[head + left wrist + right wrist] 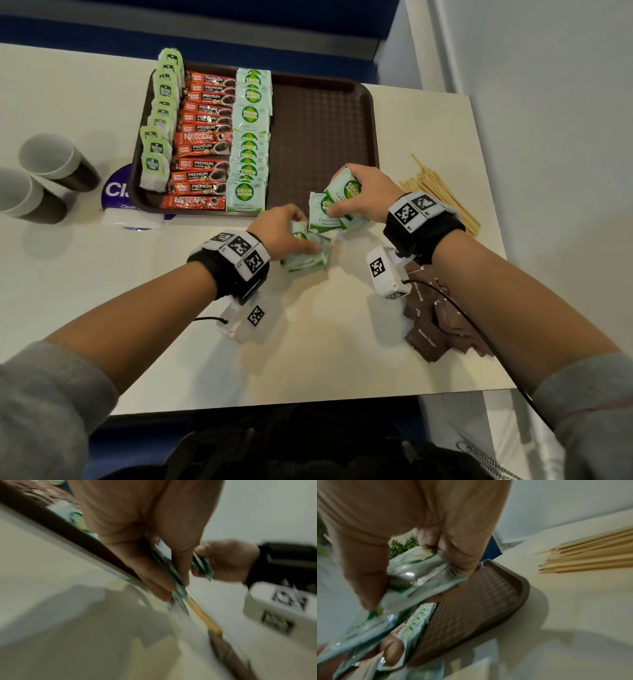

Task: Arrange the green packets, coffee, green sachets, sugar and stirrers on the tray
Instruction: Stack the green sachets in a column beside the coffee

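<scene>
A white table (308, 349) bears a dark brown plastic tray (322, 130) with a raised rounded rim and a woven-check floor; its right half is bare. The left half holds three columns: pale green tea-bag packets (161, 113) overlapping at the far left, red glossy Nescafé coffee sticks (202, 144) side by side in the middle, and white-and-green Coco Natura sugar sachets (250, 137) to their right.

Both forearms reach forward from grey sleeves, each wrist wrapped in a black band with printed markers. The right hand (363, 192), over the tray's near edge, has its thumb and fingers curled round a fan of loose sachets (337, 205), flat shiny foil squares held tilted. The left hand (284, 229), palm down just in front of the tray, pinches more sachets from a small heap (308, 257) lying on the table; the left wrist view is blurred but shows thin packets clamped between its fingers (150, 574).

Thin pale wooden stirrers (442, 195) lie in a loose bundle right of the tray. Brown paper sugar packets (431, 329) are piled under the right forearm. Two paper cups (37, 174) stand at far left, beside a blue-and-white packet (120, 198) partly under the tray.
</scene>
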Demonstrator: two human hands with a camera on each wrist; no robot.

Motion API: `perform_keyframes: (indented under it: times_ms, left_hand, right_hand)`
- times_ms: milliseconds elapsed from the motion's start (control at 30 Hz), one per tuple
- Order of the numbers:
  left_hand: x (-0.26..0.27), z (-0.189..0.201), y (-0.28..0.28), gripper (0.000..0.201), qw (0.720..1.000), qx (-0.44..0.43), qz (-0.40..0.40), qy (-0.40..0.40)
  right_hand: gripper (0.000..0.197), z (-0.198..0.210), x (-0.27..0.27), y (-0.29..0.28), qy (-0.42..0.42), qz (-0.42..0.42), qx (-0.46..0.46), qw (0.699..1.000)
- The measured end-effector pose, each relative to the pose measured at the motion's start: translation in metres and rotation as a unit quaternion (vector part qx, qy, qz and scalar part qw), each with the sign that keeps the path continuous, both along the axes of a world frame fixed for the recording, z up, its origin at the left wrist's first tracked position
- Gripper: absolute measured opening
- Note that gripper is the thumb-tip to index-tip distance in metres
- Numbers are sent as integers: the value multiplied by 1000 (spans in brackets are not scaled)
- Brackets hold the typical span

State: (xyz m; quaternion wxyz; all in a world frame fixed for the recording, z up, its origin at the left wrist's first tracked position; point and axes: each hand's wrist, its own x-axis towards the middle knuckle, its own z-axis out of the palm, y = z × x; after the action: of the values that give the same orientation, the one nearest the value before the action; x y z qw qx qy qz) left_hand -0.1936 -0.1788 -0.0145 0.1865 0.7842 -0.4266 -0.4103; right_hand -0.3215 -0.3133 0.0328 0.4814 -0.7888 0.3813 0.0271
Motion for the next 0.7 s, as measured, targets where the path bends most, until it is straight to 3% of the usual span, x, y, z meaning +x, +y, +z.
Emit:
perform_keyframes:
  times_ms: [100, 200, 267, 567, 700]
  left_hand:
    - [15, 4, 1, 24, 974, -90, 160, 135]
    - [27, 12, -1, 5, 905, -128, 295, 278]
    - [34, 18, -2, 6, 871, -150, 338, 322]
    - [72, 24, 12, 25, 828, -161, 360, 400]
    - [86, 23, 16, 35, 839, -152, 336, 401]
  right_hand:
    - [39, 0, 15, 0, -33, -14, 35, 999]
    - [46, -3, 34, 3, -42, -8, 41, 998]
    - [46, -6, 48, 6, -48, -6, 44, 998]
    - [50, -12, 96, 19, -50, -17, 50, 997]
    - [48, -7, 112, 26, -49, 2, 55, 997]
